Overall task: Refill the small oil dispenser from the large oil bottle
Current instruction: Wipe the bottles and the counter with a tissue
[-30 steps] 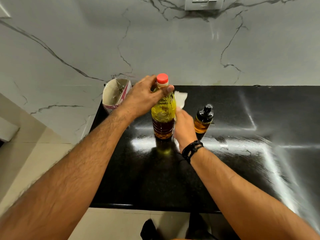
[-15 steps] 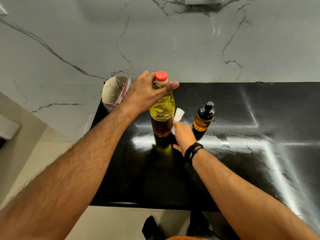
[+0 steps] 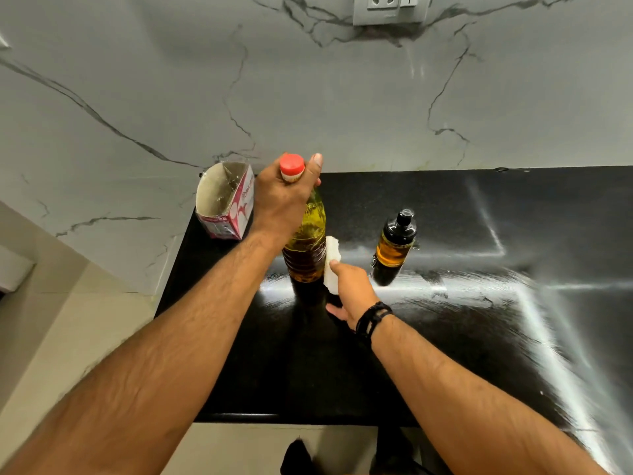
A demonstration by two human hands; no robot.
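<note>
The large oil bottle (image 3: 306, 241), clear plastic with yellow oil and a red cap, stands upright on the black counter (image 3: 445, 337). My left hand (image 3: 282, 200) is wrapped around its neck just under the cap. My right hand (image 3: 349, 296) presses a white tissue (image 3: 331, 262) against the bottle's lower right side. The small oil dispenser (image 3: 395, 243), amber glass with a black pump top, stands upright to the right, apart from both hands.
An open pink and white carton (image 3: 226, 204) lies at the counter's back left corner by the marble wall. A wall socket (image 3: 390, 8) sits above. The counter's front edge (image 3: 291, 418) is near me.
My left hand has shifted up from the bottle's shoulder to close around its neck. My right hand with the tissue has slid lower along the bottle's right side.
</note>
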